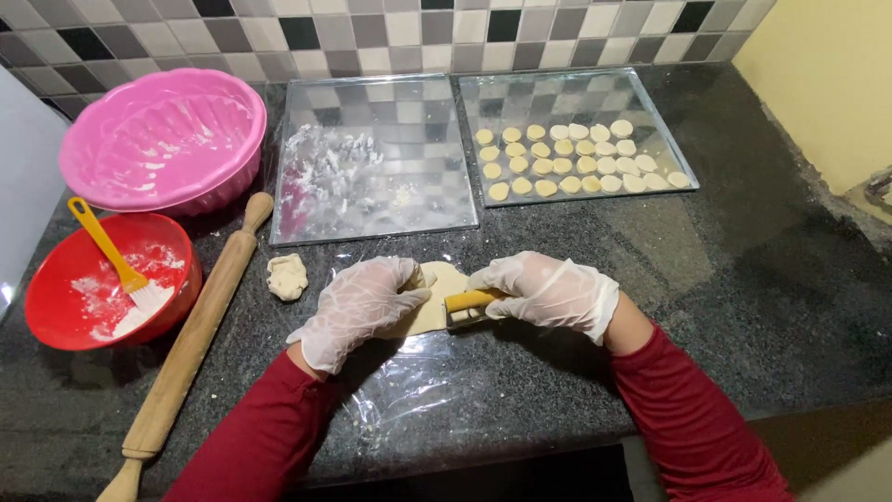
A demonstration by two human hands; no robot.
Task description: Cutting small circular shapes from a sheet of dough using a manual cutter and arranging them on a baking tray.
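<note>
Both hands are seen gloved in thin translucent plastic, with red sleeves drawn to the wrists. The left hand (365, 307) is laid flat with its fingers loosely spread, palm down, and is pressed on the left part of a flattened sheet of pale dough (435, 299). The right hand (548, 290) is closed around the yellow handle of a small tool (467, 304), whose working end is set against the dough; the end itself is largely hidden by the fingers and its kind cannot be told. The dough is found on a piece of clear plastic film (409, 381) spread over the dark speckled counter (743, 279), directly between the two hands and near the counter's front edge. A small lump of dough (287, 276) is noted just left of the left hand, apart from it. A wooden rolling pin (190, 344) is laid diagonally further left. A red bowl (56, 321) holding flour and a yellow-handled brush (116, 265) is placed beside it, with a pink bowl (167, 139) behind. Two metal trays are set against the tiled wall: the left tray (372, 200) is dusted with flour, and the right tray (576, 88) carries rows of small round dough pieces (576, 160).
</note>
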